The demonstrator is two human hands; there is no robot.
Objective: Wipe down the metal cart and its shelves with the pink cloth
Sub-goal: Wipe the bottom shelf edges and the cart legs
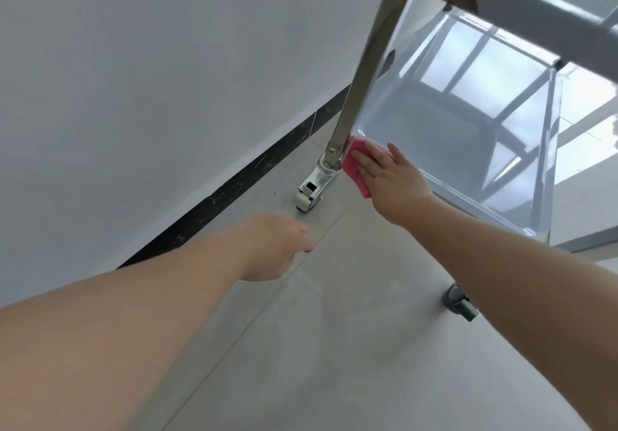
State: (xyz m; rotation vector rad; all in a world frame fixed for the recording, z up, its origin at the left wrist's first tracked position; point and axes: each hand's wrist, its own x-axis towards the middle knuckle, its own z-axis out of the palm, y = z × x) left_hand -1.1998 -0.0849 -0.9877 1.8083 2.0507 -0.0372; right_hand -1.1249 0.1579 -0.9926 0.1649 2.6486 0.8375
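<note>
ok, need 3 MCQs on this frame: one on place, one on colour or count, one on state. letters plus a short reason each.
1. Where is the pink cloth?
A. On the floor by the wall
B. At the corner of the bottom shelf, beside the cart leg
C. Draped over the upper shelf

2. How many caster wheels show?
A. One
B. Two
C. Four

3. What is the left hand doing?
A. Holding nothing, out over the floor
B. Gripping the cart leg
C. Holding a second cloth

Key:
1 B: the right hand presses the cloth at the shelf corner next to the leg.
2 B: one far caster under that leg, one near caster by the right forearm.
3 A: it hangs in mid-air, clear of the cart.
</note>
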